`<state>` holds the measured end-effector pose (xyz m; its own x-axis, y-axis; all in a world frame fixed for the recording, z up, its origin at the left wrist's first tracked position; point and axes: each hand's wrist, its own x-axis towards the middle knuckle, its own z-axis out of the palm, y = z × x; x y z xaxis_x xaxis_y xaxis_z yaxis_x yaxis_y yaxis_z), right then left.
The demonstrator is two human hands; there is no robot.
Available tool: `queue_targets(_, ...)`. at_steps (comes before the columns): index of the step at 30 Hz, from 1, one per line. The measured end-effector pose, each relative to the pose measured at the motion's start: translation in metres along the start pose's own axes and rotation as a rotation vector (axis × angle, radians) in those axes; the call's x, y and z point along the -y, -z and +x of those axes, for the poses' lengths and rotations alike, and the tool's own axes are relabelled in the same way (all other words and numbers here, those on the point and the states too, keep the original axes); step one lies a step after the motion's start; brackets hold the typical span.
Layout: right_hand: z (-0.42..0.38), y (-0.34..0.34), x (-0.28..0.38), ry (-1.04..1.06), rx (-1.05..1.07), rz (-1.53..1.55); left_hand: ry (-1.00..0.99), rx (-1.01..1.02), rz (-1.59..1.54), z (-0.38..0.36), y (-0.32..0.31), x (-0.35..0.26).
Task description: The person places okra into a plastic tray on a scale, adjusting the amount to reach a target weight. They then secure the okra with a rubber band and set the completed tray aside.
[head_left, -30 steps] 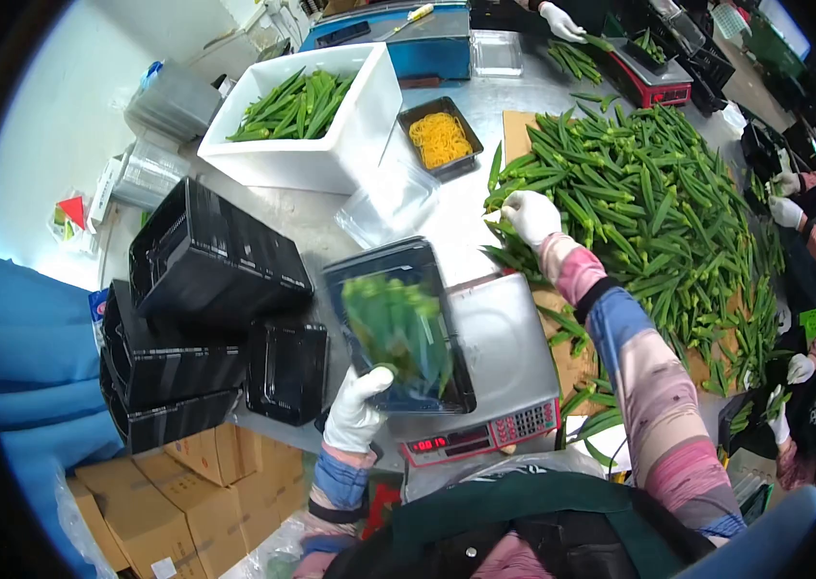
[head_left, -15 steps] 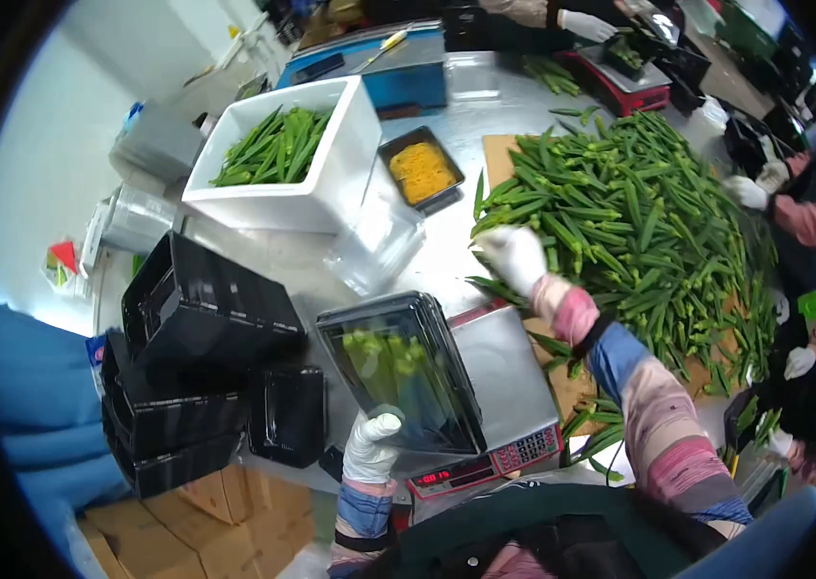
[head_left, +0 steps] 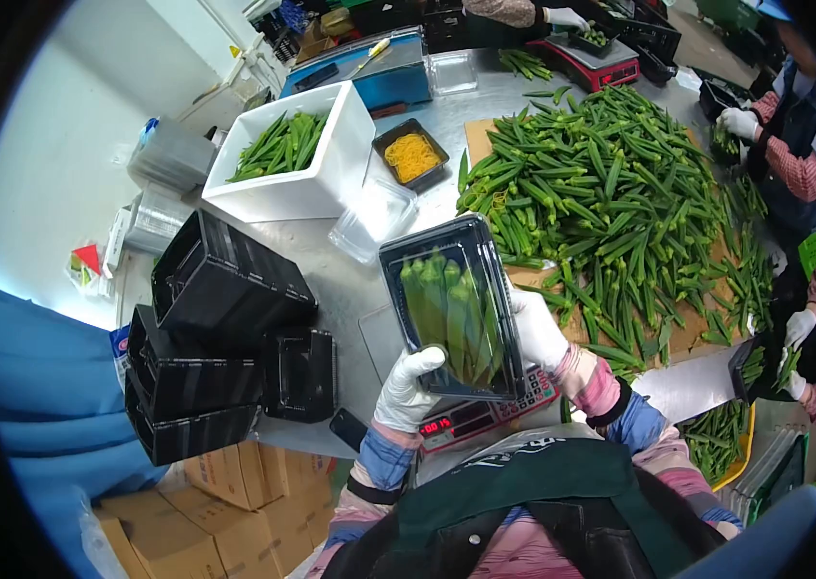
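Observation:
A black plastic tray (head_left: 512, 352) with a clear lid, tilted toward me, is held between my two hands, with several green okra pods (head_left: 451, 309) visible through the lid. Gloved in white, my left hand (head_left: 408, 391) grips its lower left corner, thumb over the front. Wrapped around the right side, my right hand (head_left: 537, 330) is partly hidden behind the tray. Beneath the tray is a digital scale (head_left: 471, 420) with a lit red display, its plate mostly covered. A large heap of okra (head_left: 611, 193) lies to the right, close to my right hand.
Stacked black trays (head_left: 225, 280) stand at left. A white foam box (head_left: 336, 183) of okra, a clear lid (head_left: 376, 220) and a black tray of yellow bands (head_left: 412, 154) sit behind. Co-workers' gloved hands (head_left: 741, 124) handle okra at right. Cardboard boxes (head_left: 225, 482) are below.
My right hand has moved from the okra heap to the tray's right side and taken hold of it. The tray has shifted up and right. My view has moved slightly.

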<state>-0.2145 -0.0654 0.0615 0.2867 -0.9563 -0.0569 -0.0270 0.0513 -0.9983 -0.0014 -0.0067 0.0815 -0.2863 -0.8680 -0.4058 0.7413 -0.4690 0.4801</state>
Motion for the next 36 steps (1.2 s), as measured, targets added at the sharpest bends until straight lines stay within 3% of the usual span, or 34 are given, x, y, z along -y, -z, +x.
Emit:
queue_targets(1, -0.003, 0.002, -0.006, 0.165, -0.026, -0.162, 0.003, -0.015, -0.014, -0.004, -0.001, 0.003)
queue_targets(4, -0.008, 0.011, -0.012, -0.139, 0.023, -0.039, 0.047, 0.008, -0.010, -0.009, 0.017, 0.009)
queue_targets(6, -0.019, 0.014, -0.004, -0.243, 0.061, 0.581, 0.088, 0.062, 0.104, -0.018, 0.022, 0.006)
queue_targets(8, -0.020, 0.030, -0.011, -0.464, 0.124, 0.954, 0.160, 0.150, 0.321, -0.022, 0.023, -0.004)
queue_targets(9, -0.024, 0.019, 0.049, -0.533, -0.109, 0.905, 0.183, 0.160, 0.426, -0.027, 0.017, -0.009)
queue_targets(10, -0.013, 0.035, 0.034, -0.425, 0.111, 1.045, 0.210, 0.169, 0.531, -0.036, 0.003, -0.015)
queue_targets(12, 0.001, 0.057, 0.016, -0.291, 0.301, 1.119, 0.262, 0.217, 0.689, -0.048, -0.031, -0.028)
queue_targets(14, 0.006, 0.059, 0.047, -0.243, 0.341, 0.906, 0.220, 0.316, 0.768, -0.044, -0.036, -0.030)
queue_targets(17, 0.001, 0.058, 0.100, -0.027, 0.379, 0.223, 0.192, 0.397, 0.922, -0.045, -0.047, -0.036)
queue_targets(22, -0.024, 0.080, 0.138, -0.098, 0.406, -0.037, 0.186, 0.389, 1.002, -0.049, -0.042, -0.034)
queue_targets(27, -0.077, 0.099, 0.140, -0.122, 0.398, -0.281, 0.260, 0.229, 0.745, -0.063, -0.033, -0.023)
queue_targets(31, -0.117, 0.072, 0.151, 0.175, 0.580, -0.555, 0.253, 0.086, 0.713, -0.066, -0.018, -0.010)
queue_targets(35, -0.129, 0.016, 0.110, 0.040, 0.914, -0.613, 0.076, -0.041, 0.714, -0.052, -0.008, 0.005)
queue_targets(36, -0.123, 0.018, 0.097, 0.044, 0.758, -0.464, 0.090, -0.083, 0.660, -0.051, -0.008, 0.003)
